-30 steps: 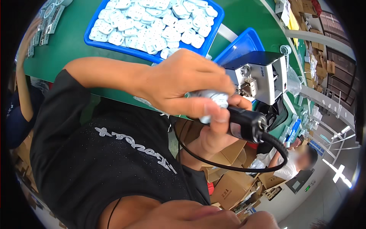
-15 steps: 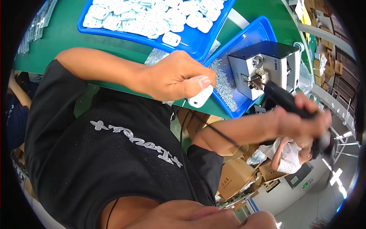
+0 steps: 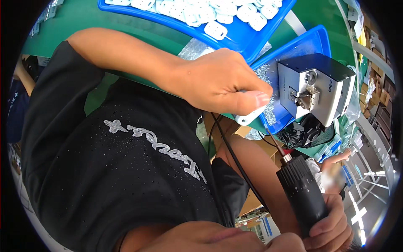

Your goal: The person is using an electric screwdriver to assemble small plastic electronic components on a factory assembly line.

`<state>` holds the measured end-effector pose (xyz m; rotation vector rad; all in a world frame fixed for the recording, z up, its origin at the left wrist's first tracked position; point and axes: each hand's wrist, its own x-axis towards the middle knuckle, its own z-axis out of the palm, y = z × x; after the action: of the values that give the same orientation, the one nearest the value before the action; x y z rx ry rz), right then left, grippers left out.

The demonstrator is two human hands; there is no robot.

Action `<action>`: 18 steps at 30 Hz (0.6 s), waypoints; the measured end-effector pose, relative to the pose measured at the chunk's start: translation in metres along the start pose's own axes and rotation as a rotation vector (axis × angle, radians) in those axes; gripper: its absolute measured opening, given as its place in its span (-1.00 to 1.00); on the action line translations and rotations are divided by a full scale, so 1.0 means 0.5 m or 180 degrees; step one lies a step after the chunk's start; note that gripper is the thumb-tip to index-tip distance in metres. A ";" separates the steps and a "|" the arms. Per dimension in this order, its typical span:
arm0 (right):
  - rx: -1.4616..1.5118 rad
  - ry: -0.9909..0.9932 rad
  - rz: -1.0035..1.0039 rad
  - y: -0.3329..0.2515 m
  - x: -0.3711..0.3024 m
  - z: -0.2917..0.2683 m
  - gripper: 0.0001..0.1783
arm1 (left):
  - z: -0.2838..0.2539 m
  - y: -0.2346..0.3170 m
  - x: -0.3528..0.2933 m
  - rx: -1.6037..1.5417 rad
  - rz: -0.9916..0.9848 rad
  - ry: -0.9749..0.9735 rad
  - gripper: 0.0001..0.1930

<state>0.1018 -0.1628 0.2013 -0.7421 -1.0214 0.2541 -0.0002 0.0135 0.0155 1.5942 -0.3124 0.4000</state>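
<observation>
My left hand [image 3: 228, 86] is closed, thumb on top, around a small white plastic casing [image 3: 244, 119], mostly hidden by the fingers. My right hand [image 3: 329, 227] grips a black electric screwdriver [image 3: 301, 189] by its lower body. Its thin bit points up and leftward, with the tip close to the casing; whether they touch I cannot tell. Beyond both hands, a black-and-white screw feeder [image 3: 300, 80] stands in a small blue tray [image 3: 321, 40], beside a heap of small silver screws [image 3: 265, 77].
A large blue tray [image 3: 247, 44] at the far side holds many white casings [image 3: 216, 30] on the green table [image 3: 75, 21]. A black cable [image 3: 237, 161] runs across my right arm. Black cords [image 3: 304, 132] bunch below the feeder. Another person [image 3: 333, 176] is in the right background.
My right hand has brought the screwdriver away from the feeder, down and back beside the casing. The left hand keeps its grip on the casing. The view has shifted somewhat.
</observation>
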 end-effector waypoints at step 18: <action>0.0714 -0.0090 0.0062 0.122 -0.020 0.050 -0.90 | 0.015 0.005 0.000 0.0119 0.0019 0.0175 -0.79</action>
<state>0.0840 -0.1123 0.1613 -0.5465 -0.9938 0.3903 -0.0007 0.0059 0.0175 1.6161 -0.2692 0.4556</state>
